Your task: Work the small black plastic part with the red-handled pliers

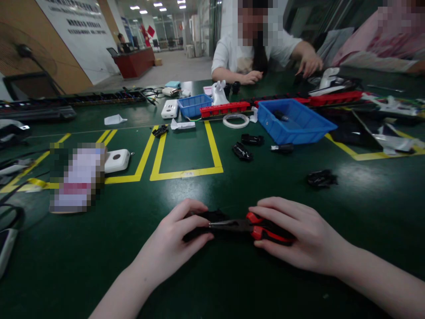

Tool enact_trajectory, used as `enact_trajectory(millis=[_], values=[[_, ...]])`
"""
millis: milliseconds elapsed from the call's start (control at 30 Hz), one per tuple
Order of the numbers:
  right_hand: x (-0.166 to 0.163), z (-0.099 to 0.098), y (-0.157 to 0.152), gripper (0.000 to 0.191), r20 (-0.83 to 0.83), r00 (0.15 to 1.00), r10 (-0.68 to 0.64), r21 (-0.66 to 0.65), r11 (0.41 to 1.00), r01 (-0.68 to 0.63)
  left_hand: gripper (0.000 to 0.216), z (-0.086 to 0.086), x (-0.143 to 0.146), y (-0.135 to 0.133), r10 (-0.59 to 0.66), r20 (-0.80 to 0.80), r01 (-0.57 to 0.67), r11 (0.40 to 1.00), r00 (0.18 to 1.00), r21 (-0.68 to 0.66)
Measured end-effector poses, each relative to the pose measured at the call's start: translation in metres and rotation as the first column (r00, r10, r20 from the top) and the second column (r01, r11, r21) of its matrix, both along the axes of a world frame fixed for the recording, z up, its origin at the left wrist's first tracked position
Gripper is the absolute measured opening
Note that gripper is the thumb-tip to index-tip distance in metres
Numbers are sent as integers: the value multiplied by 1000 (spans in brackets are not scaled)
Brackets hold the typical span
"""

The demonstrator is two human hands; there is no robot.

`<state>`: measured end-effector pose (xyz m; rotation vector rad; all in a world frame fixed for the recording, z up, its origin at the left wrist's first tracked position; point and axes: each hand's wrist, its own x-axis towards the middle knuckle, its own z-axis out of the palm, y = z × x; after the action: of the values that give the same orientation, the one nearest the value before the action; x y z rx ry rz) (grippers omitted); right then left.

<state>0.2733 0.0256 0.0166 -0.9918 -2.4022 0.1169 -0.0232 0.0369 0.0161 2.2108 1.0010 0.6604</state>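
My right hand [299, 235] is closed round the red and black handles of a pair of long-nose pliers [234, 225]. Their jaws point left and reach the fingertips of my left hand [181, 235]. Those fingers pinch a small black part [215, 215], mostly hidden behind them, so its kind does not show. The plier tips meet or nearly meet this part; a tiny bright bit shows at the tips. Farther forward on the green table [186, 283] lie similar black parts, one [322, 178] to the right and another [242, 151] near the middle.
A blue bin [295, 126] stands beyond my hands, with a smaller blue tray [194, 105] to its left. A roll of white tape [235, 120] lies between them. To the left are a phone [79, 177] and a white device [117, 160]. A co-worker [245, 62] sits opposite.
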Motion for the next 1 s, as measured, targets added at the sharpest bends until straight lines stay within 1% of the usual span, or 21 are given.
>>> enact_trajectory(millis=[267, 533, 767, 867, 1000], values=[[-1, -2, 1, 38, 1, 1000, -7, -1, 1000, 7, 17, -1, -1, 1, -25, -28, 25, 1000, 999, 2], [-1, -1, -1, 37, -22, 1000, -11, -1, 1000, 11, 21, -2, 1, 0, -27, -40, 29, 998, 999, 52], [-1, 0, 0, 37, -24, 999, -22, -26, 999, 21, 26, 1, 0, -1, -43, -145, 62, 990, 988, 127], [-1, 0, 0, 37, -10, 1000, -20, -10, 1000, 20, 27, 3, 1, -1, -47, -185, 72, 989, 982, 127], [0, -1, 1, 37, -14, 1000, -27, -3, 1000, 27, 26, 2, 2, -1, -43, -169, 61, 993, 985, 101]])
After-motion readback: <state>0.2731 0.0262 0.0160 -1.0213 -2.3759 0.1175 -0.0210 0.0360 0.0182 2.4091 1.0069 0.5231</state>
